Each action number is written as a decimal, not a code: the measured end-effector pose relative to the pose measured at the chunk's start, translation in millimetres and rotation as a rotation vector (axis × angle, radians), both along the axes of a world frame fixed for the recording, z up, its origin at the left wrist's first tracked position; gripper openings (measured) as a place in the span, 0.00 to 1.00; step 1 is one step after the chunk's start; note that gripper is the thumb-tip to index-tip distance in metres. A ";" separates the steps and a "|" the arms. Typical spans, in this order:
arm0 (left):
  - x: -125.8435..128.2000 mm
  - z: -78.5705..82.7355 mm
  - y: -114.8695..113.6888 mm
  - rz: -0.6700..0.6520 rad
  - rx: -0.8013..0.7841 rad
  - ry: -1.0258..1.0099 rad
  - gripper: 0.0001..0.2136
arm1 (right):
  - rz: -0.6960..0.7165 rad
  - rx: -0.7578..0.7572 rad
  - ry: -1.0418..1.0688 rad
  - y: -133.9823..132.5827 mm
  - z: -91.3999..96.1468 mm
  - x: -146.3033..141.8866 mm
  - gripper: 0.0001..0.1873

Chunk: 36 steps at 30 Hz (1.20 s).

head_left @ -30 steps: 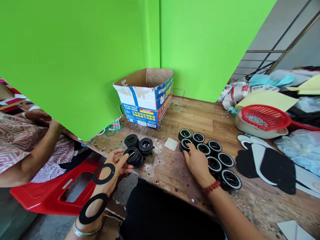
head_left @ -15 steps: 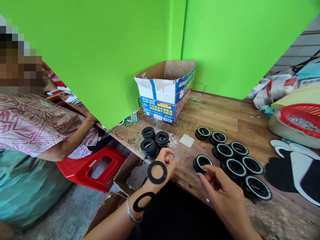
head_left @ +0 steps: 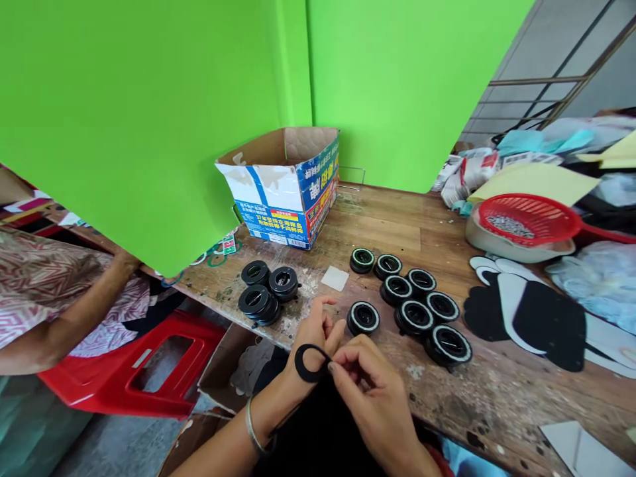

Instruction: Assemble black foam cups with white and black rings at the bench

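Observation:
My left hand [head_left: 318,334] hovers near the table's front edge, index finger stretched out and the other fingers loosely bent, with nothing visible in them. A flat black ring [head_left: 304,371] lies against the back of it. My right hand [head_left: 375,391] pinches that ring's right edge between thumb and fingers. A silver bracelet [head_left: 252,427] circles my left wrist, and a second dark ring shows partly beside it. Just beyond my hands sits a round black piece with a pale speckled rim [head_left: 363,318]. Several similar pieces [head_left: 416,317] are grouped to its right. Stacked black rings [head_left: 258,305] stand at left.
A cardboard box [head_left: 273,199] stands behind a small pale square [head_left: 335,278]. To the right are black and white cut shapes [head_left: 539,318] and a red basket [head_left: 546,215]. A person's arm [head_left: 94,311] and a red stool [head_left: 124,371] are at left. Green panels rise behind.
My right hand has moved left from beside the pale-rimmed piece to my left hand and taken the edge of the black ring there. The view has turned right.

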State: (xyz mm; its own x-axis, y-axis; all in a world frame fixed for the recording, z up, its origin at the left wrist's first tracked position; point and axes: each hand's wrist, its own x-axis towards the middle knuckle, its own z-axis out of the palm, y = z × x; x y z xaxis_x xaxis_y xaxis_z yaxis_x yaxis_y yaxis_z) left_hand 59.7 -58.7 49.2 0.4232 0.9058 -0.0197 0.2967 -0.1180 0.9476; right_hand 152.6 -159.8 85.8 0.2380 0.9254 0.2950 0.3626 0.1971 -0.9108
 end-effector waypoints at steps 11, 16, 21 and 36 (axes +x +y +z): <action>-8.5 35.6 3.6 -0.277 -0.437 -0.278 0.22 | -0.168 -0.177 0.067 2.5 12.5 48.5 0.08; -1.8 35.8 4.0 -0.170 -0.505 -0.228 0.19 | -0.271 -0.047 0.017 5.8 -13.3 55.6 0.14; 4.7 27.3 6.9 -0.077 -0.524 -0.255 0.19 | -0.296 -0.289 0.405 9.8 -20.6 54.4 0.20; 23.9 27.2 11.9 -0.243 -0.440 -0.223 0.18 | -0.324 -0.370 0.548 13.1 -18.4 58.1 0.18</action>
State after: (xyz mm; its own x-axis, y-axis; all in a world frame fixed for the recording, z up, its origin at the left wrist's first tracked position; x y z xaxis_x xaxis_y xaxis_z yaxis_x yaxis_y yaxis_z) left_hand 83.6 -46.8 76.5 0.6563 0.7081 -0.2607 0.0968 0.2636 0.9598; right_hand 210.7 -146.7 67.4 0.5405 0.7994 -0.2623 -0.1756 -0.1977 -0.9644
